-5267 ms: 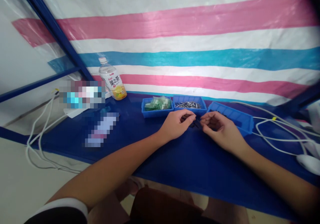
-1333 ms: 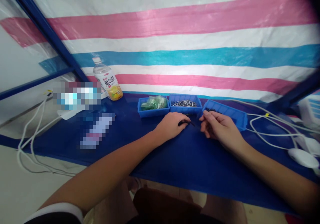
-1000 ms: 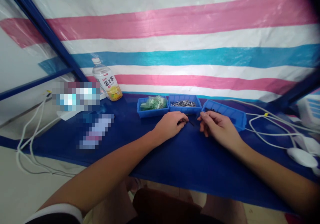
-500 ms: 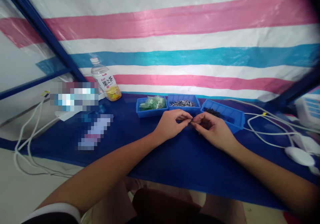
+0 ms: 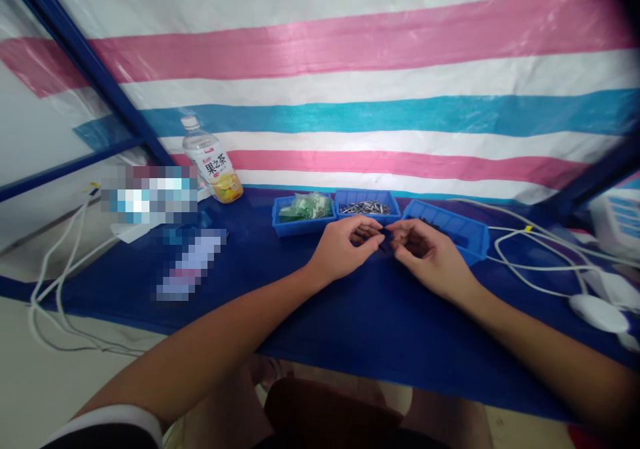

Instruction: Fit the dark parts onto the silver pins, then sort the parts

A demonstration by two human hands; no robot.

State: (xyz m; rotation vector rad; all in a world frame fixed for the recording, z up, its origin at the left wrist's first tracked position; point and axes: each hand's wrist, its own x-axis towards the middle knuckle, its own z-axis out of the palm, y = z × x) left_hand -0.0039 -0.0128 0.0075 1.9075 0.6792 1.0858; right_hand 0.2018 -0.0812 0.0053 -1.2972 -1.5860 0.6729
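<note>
My left hand [image 5: 347, 245] and my right hand [image 5: 427, 252] face each other just above the blue tabletop, with a narrow gap between their fingertips. The fingers of both are curled toward the thumbs in a pinch. Something small and dark shows at the fingertips; it is too small to name. Behind my left hand stands a blue bin [image 5: 367, 195] of thin silvery metal pieces. To its left, another blue bin [image 5: 304, 225] holds green pieces and clear bags. A third blue bin [image 5: 463, 229], partly hidden by my right hand, contains small black parts.
A tea bottle [image 5: 215, 165] stands at the back left. Blurred-out items lie on the left of the blue table [image 5: 350, 329]. White cables [image 5: 530, 262] and a white round device [image 5: 599, 312] lie at the right. A striped sheet [image 5: 325, 69] hangs behind.
The fingertips of my two hands have drawn slightly apart from where they met. My right hand has shifted a little to the right. The bins have not moved.
</note>
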